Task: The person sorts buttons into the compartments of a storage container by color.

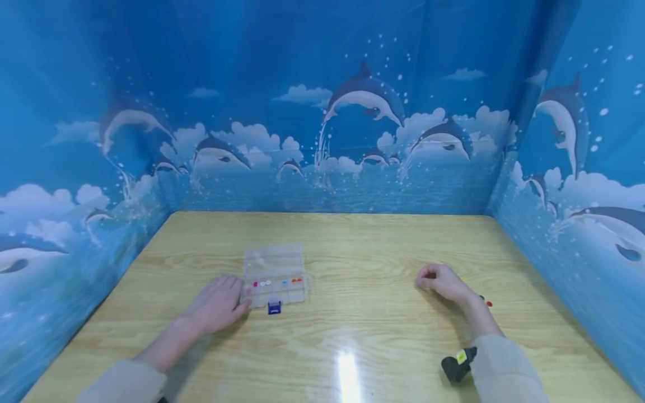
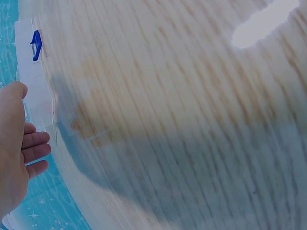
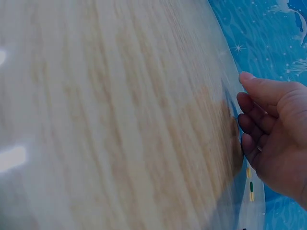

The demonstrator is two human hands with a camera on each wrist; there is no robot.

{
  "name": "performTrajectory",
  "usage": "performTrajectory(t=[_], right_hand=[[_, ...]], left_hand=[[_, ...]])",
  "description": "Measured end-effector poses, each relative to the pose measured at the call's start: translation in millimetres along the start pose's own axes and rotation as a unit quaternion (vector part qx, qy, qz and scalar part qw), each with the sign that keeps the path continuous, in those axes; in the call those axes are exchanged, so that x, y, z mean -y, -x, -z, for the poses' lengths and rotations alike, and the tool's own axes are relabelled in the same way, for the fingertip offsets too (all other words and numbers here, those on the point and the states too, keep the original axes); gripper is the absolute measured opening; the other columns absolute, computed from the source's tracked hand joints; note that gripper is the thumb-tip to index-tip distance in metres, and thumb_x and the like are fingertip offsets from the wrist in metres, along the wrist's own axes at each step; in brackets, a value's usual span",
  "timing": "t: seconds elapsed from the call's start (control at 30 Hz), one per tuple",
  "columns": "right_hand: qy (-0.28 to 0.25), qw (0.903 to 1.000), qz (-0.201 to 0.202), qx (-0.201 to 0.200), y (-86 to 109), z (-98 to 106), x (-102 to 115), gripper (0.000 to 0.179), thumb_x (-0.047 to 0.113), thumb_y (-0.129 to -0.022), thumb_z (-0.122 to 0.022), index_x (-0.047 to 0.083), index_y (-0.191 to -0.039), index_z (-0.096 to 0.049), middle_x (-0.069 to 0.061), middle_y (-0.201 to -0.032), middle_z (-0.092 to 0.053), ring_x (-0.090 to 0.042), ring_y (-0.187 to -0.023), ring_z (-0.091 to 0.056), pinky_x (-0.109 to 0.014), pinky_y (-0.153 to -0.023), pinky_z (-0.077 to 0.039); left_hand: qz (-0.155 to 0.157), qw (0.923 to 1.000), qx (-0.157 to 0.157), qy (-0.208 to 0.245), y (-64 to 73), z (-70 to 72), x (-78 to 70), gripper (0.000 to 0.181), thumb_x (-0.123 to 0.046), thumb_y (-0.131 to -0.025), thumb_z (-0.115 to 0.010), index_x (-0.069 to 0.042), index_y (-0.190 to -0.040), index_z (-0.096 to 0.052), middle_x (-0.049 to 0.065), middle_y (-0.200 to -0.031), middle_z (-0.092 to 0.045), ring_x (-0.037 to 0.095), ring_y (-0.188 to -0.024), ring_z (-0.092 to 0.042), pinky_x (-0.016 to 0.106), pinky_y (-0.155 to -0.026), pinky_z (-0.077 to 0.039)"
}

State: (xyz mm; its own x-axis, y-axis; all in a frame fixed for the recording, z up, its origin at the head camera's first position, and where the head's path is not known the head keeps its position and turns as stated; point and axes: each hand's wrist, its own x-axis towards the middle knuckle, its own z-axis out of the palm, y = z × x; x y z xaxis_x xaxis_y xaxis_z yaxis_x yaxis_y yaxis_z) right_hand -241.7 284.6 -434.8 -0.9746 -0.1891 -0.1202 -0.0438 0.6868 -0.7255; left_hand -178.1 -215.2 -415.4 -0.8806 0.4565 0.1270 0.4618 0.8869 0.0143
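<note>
In the head view, a clear plastic compartment box [image 1: 289, 295] lies with its lid up at the table's left-centre. Small pink, white, light blue and orange pieces [image 1: 297, 280] sit in its compartments. A dark blue latch [image 1: 274, 308] shows at its front. My left hand [image 1: 219, 302] rests at the box's left side, thumb by the near corner, fingers loosely extended. Toward the right, my right hand [image 1: 443, 282] hovers with thumb and forefinger close together in a ring. Whether anything small lies between those fingertips is not visible. A red piece [image 1: 489, 304] lies beyond its wrist.
Small yellow and green pieces [image 3: 251, 186] lie beside the right hand, partly hidden in the head view. A black device with a yellow mark [image 1: 458, 364] is at the right sleeve. Blue dolphin-print curtains [image 1: 302, 84] enclose the wooden table [image 1: 363, 246] on the back and sides.
</note>
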Motion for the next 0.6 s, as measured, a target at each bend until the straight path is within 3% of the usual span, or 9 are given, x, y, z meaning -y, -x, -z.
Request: performTrajectory(t=[0.6], right_hand=[[0.006, 0.9998, 0.001, -0.017, -9.7, -13, 13, 0.021, 0.024, -0.091, -0.058, 0.004, -0.096, -0.060, -0.007, -0.095, -0.058, -0.020, -0.086, -0.050, -0.033, -0.073, -0.040]], left_hand=[[0.011, 0.9999, 0.010, -0.005, -0.5, 2.1, -1.0, 0.037, -0.033, -0.093, -0.052, 0.002, -0.102, -0.056, 0.014, -0.096, -0.055, 0.033, -0.100, -0.052, 0.051, -0.095, -0.039]])
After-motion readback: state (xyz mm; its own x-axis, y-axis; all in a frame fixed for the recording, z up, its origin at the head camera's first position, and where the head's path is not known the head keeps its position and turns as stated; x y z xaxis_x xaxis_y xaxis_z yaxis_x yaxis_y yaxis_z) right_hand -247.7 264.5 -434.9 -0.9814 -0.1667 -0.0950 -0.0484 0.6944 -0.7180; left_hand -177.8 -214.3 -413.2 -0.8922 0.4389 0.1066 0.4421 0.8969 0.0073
